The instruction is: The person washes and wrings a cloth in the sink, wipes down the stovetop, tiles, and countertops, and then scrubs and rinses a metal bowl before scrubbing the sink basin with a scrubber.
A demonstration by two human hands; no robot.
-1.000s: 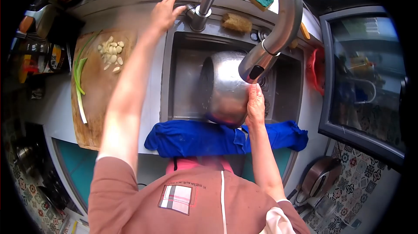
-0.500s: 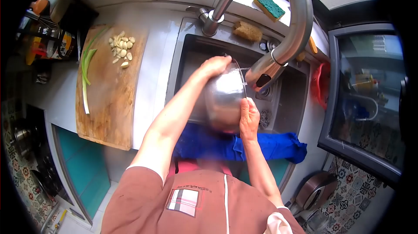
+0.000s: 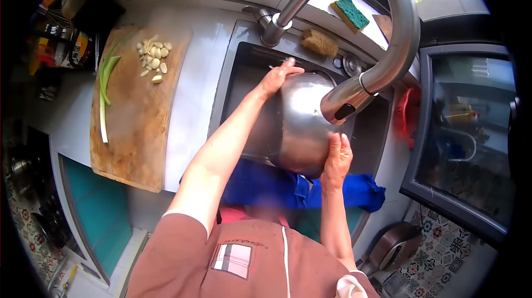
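Note:
A shiny stainless steel bowl [image 3: 307,115] is tilted over in the sink [image 3: 244,84], its rounded outer side facing me. My left hand [image 3: 277,79] grips its far left edge, thumb against the metal and fingers partly hidden. On the bowl's right side, my right hand [image 3: 336,159] holds the edge with fingers pointing up. The head of the faucet [image 3: 346,101] hangs right over the bowl and covers part of it. The bowl's inside is turned out of sight.
Left of the sink, a wooden cutting board [image 3: 133,148] bears garlic cloves [image 3: 155,51] and a green onion [image 3: 104,98]. Behind the sink are a green sponge [image 3: 350,12] and a brown scrubber [image 3: 319,43]. A blue cloth [image 3: 266,184] lines the front edge.
The bowl has moved right, under the faucet head, and more of its outer side now shows. Both hands have moved with it, the right hand most.

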